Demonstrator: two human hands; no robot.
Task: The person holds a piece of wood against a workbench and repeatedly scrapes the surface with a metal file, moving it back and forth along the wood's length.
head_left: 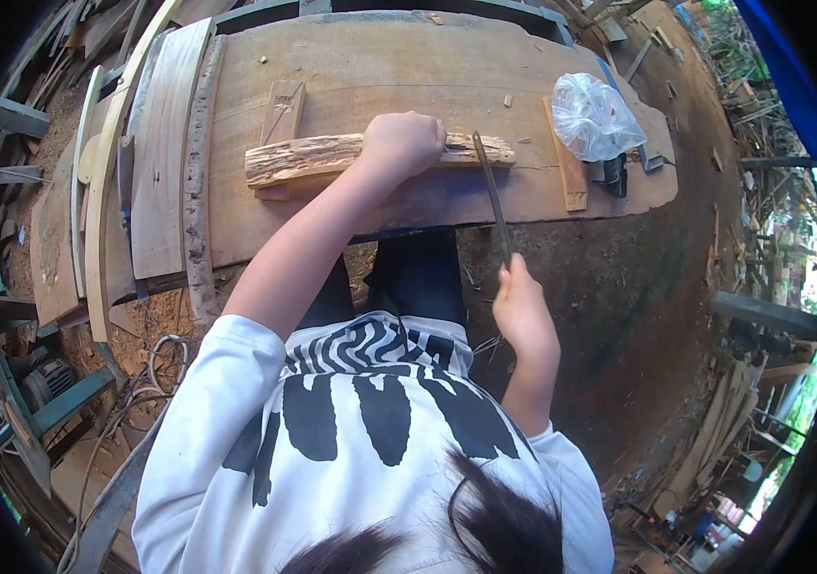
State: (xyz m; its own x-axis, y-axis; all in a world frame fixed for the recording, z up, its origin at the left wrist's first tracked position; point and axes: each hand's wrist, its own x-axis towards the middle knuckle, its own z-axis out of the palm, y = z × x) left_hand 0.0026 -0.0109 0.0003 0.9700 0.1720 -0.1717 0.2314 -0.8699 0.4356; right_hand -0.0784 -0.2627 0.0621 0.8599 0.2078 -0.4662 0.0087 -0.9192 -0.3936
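A rough, grooved piece of wood (313, 156) lies across the workbench (408, 72), near its front edge. My left hand (402, 143) is closed over the middle of this wood. My right hand (523, 304) grips the lower end of a long, narrow, file-like metal tool (492, 187), out past the bench's front edge. The tool's far end reaches up to the right part of the wood and overlaps it in this view. Under the wood's left part sits a small wooden block (284, 107).
On the bench's right side, a clear plastic bag (596, 117) rests beside a short wooden strip (564, 163) and a dark object (611, 178). Long boards (167, 153) lie across the left end. A motor (49, 381) and cables (145, 387) are at lower left.
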